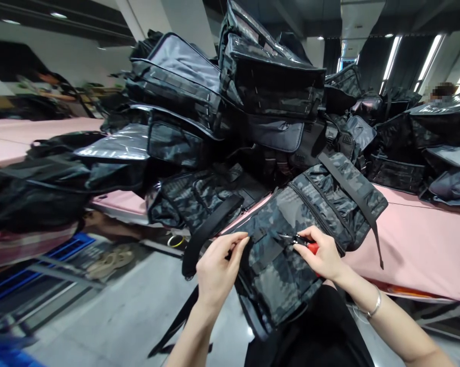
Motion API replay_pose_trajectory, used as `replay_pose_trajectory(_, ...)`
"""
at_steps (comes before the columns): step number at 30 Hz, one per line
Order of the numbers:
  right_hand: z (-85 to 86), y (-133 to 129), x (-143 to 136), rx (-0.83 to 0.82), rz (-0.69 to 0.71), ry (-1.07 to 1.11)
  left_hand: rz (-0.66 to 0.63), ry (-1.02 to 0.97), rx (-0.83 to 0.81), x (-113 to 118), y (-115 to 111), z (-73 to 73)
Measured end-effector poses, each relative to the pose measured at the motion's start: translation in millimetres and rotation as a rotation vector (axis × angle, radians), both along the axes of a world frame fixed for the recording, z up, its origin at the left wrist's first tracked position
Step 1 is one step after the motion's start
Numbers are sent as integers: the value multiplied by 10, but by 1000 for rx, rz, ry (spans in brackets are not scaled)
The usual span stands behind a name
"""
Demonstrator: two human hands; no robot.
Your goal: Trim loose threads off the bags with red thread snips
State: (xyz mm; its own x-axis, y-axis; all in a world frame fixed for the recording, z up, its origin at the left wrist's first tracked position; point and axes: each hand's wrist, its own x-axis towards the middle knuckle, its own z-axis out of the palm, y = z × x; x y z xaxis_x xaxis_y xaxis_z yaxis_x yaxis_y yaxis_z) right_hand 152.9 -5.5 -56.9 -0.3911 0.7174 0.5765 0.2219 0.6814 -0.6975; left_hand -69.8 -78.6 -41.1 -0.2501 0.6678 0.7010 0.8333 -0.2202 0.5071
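Observation:
A dark camouflage bag (279, 275) with zippers and straps lies across my lap and the edge of the pink table. My left hand (224, 260) is at the bag's left side, thumb and forefinger pinched together; what is between them, if anything, is too small to make out. In my right hand (317, 252) are small snips (313, 248) with red on the handle. Their metal tips point left, close over the bag's fabric, between my two hands. A loose black strap (352, 196) crosses the bag's far end.
Black and camouflage bags (271, 86) are piled high ahead on the pink table (428, 250). More bags lie left and right. A blue rack (42, 265) and shoes (111, 260) are at lower left. People are in the background at both sides.

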Motion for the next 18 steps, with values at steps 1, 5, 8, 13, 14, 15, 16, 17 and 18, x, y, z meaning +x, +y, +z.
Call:
replay_pose_trajectory(1, -3, 2, 0, -1, 0, 1, -9, 19, -17, 5, 30, 13)
replay_pose_trajectory(5, -9, 13, 1, 2, -2, 7, 2, 149, -61, 31, 122, 9)
replay_pose_trajectory(8, -16, 18, 3, -5, -1, 8, -6, 228, -111, 42, 165, 15)
replay_pose_trajectory(13, -25, 24, 15, -7, -12, 9, -165, -201, -130, 10, 148, 109)
replay_pose_trajectory(14, -26, 25, 18, -5, -14, 7, -172, -304, -117, 2, 126, 130)
replay_pose_trajectory(15, -26, 25, 22, -4, -17, 5, -164, -379, -102, -4, 97, 146)
replay_pose_trajectory(16, -26, 25, 26, -3, -21, 4, -149, -419, -86, -5, 60, 154)
replay_pose_trajectory(17, -25, 25, 30, -1, -26, 4, -139, -428, -74, -1, 14, 150)
replay_pose_trajectory(18, -23, 25, 33, 2, -33, 5, -137, -417, -66, 9, -38, 133)
